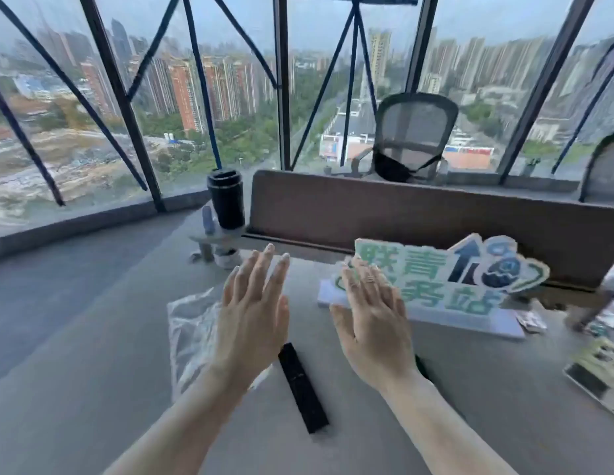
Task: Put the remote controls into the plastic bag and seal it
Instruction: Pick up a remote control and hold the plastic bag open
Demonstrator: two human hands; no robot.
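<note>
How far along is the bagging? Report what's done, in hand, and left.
Done: nothing. The black remote lies bare on the desk, outside the plastic bag, which lies flat and empty-looking. In hand: nothing; left hand and right hand hover open. Left: bag the remote, seal. A second dark object shows behind the right wrist; unclear.

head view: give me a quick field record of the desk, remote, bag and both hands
surface: grey desk
remote: slim black rectangular remote control, flat on the desk between the forearms
bag: crumpled clear plastic bag, lying left of the remote, partly under the left hand
left hand: open, fingers spread, holding nothing
right hand: open, holding nothing
behind: green and white cut-out sign, black cylindrical tumbler
</note>
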